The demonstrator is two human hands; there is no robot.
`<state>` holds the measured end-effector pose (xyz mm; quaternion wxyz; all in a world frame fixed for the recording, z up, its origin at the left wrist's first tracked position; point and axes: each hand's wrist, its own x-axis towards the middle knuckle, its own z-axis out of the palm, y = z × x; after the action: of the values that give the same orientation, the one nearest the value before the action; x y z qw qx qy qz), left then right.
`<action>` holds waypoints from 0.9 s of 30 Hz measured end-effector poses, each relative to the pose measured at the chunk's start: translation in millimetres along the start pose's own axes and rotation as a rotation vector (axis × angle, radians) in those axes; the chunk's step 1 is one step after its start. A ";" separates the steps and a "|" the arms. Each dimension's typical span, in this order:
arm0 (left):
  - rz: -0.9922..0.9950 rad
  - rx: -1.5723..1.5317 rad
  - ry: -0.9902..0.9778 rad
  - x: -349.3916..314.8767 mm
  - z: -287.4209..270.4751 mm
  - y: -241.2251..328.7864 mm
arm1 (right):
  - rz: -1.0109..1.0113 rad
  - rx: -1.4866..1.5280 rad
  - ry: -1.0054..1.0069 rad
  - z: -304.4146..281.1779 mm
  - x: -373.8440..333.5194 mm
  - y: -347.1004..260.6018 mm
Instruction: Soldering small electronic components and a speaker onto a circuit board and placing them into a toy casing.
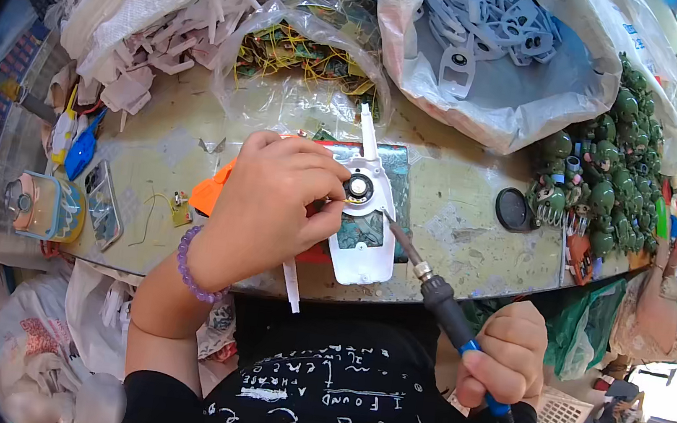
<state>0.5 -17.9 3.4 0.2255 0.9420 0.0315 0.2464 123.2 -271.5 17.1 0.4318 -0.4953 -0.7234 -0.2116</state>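
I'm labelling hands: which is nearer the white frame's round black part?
The left hand, beside the black part; the right hand, gripping a soldering iron, is farther, lower right.

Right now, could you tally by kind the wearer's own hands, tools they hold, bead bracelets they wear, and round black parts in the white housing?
Hands: 2, left hand and right hand
Soldering iron: 1
Purple bead bracelet: 1
Round black part in white housing: 1
Total: 5

Smooth plastic housing, dull metal soldering tip
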 end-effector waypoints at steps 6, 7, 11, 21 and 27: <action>0.047 0.016 0.066 0.6 -7.7 2.3 | 0.173 -0.072 0.113 -4.7 -16.5 -9.3; 0.049 0.017 0.063 0.1 -8.4 1.9 | 0.177 -0.071 0.096 -7.3 -20.0 -7.4; -0.058 -0.049 0.084 -5.6 -11.8 3.6 | 0.269 -0.099 0.151 -2.5 -26.6 -8.6; -0.063 0.009 0.062 -9.5 -9.7 5.2 | 0.230 -0.020 0.219 6.2 -24.2 3.7; -0.062 0.000 0.080 -5.4 -7.2 4.9 | 0.099 0.164 0.064 12.3 0.3 13.0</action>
<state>-8.0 -20.2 8.8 0.2317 0.9300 0.0698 0.2767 129.7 -256.9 9.1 0.5037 -0.4864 -0.6989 -0.1458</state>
